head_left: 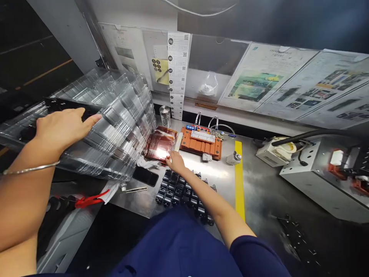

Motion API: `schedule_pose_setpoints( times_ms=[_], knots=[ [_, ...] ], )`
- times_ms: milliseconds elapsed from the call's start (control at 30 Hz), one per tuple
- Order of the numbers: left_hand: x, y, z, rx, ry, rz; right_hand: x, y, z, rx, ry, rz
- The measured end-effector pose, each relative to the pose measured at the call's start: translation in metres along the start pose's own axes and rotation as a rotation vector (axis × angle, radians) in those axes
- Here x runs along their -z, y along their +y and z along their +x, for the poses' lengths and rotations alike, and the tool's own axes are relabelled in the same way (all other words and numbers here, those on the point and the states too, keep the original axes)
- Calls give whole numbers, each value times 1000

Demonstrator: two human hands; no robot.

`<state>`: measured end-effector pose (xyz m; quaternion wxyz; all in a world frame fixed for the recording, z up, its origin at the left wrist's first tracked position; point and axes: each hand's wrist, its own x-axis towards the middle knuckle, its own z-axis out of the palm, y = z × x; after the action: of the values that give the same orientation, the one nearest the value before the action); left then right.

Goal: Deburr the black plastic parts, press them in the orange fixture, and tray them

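Note:
My left hand [62, 127] is closed over a flat black part with small holes [72, 104], on top of a tall stack of clear plastic trays [123, 111]. Its thumb points right, and some of its fingers are hidden. Across the bench, my right hand [176, 163] reaches to the lower right corner of a pile of shiny amber film packs [163, 140]. Its fingers are curled, and whatever they pinch is too small to make out. Below my right forearm lie rows of black moulded parts [175, 186], partly covered by the arm.
An orange fixture [201, 144] with metal clamps stands behind my right hand. Nearby are a glass jar [165, 116], a small dispenser bottle [233, 157], a phone [146, 176] and tweezers [134, 190]. Yellow tape [239, 181] marks the bench; a grey machine [311, 181] stands right.

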<state>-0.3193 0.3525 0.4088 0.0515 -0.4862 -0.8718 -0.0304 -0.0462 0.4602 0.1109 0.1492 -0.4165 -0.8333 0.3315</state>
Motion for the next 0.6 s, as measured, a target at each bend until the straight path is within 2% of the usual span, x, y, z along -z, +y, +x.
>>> schedule_pose_setpoints(
  times_ms=[33,67,133,167,200,267,333,367,433,533,600],
  knots=[
    [0,11,-15,69,38,59,-11,-9,13,37,-78,-84],
    [-1,23,-32,43,113,33,-20,-15,25,61,-142,-160],
    [-17,41,-66,-116,224,-139,-34,-21,44,89,-240,-289],
    [-31,47,-79,-191,200,-249,-39,-21,51,93,-262,-319],
    [-49,50,-89,-222,128,-360,-42,-20,55,96,-275,-335],
    [-97,50,-96,-180,-143,-562,-46,-16,59,112,-282,-339],
    [-149,48,-92,-17,-408,-758,-47,-13,58,128,-278,-332],
    [-174,49,-88,98,-485,-863,-47,-12,57,133,-274,-327],
    [-215,54,-78,378,-566,-1077,-46,-11,55,134,-261,-310],
    [-251,67,-62,743,-581,-1319,-44,-11,55,110,-221,-276],
    [-262,75,-52,875,-580,-1404,-41,-13,53,108,-192,-245]
  ],
)
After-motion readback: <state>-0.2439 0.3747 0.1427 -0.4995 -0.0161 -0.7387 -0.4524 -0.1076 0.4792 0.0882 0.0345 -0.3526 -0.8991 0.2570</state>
